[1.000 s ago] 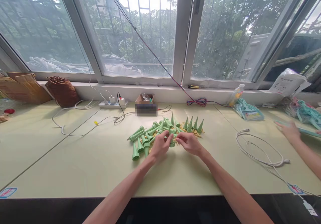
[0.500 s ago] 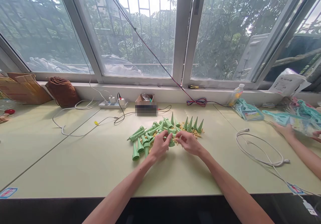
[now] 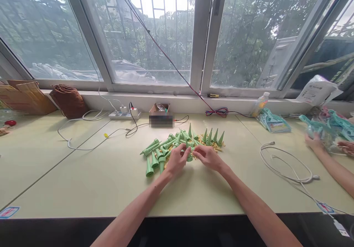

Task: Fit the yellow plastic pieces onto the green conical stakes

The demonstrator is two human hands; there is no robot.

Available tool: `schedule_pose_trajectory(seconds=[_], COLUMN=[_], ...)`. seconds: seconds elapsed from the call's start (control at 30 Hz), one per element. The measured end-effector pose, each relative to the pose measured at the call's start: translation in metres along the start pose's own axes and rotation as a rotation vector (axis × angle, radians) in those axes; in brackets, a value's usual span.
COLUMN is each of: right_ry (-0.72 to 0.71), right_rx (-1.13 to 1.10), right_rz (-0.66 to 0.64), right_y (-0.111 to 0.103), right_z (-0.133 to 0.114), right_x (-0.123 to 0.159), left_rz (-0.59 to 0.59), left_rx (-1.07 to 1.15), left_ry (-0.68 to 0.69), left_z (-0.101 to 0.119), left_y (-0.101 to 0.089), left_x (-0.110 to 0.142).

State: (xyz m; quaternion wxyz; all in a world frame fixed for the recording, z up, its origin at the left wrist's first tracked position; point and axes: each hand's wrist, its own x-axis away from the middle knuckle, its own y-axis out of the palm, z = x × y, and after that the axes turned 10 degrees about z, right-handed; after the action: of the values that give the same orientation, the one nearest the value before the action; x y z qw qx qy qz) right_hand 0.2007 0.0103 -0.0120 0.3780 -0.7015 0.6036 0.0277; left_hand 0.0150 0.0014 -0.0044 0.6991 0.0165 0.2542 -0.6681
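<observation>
A green cone (image 3: 189,158) is being gripped by the left hand (image 3: 176,162) beside crowded cones (image 3: 155,161), which are being put at risk of toppling by cramped working, while the right hand (image 3: 210,159) is being held close by, its grip indiscernible.

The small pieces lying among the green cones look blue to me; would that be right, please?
Not quite, only the colour is off: the head view shows that the small pieces lying among the green cones are yellow, not blue.
</observation>
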Motion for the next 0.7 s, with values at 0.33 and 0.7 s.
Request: schedule_pose_trajectory(seconds=[0.33,0.7], right_ry=[-0.017,-0.006], right_rx=[-0.029,-0.008], right_rz=[0.003,-0.002], right_y=[0.0007,0.0004], right_z=[0.0025,0.0010], right_x=[0.0000,0.0009], left_rz=[0.005,0.013], left_rx=[-0.006,-0.002], left_ry=[0.004,0.027], left_z=[0.0000,-0.0020], left_y=[-0.0001,0.0002], left_x=[-0.0004,-0.0008])
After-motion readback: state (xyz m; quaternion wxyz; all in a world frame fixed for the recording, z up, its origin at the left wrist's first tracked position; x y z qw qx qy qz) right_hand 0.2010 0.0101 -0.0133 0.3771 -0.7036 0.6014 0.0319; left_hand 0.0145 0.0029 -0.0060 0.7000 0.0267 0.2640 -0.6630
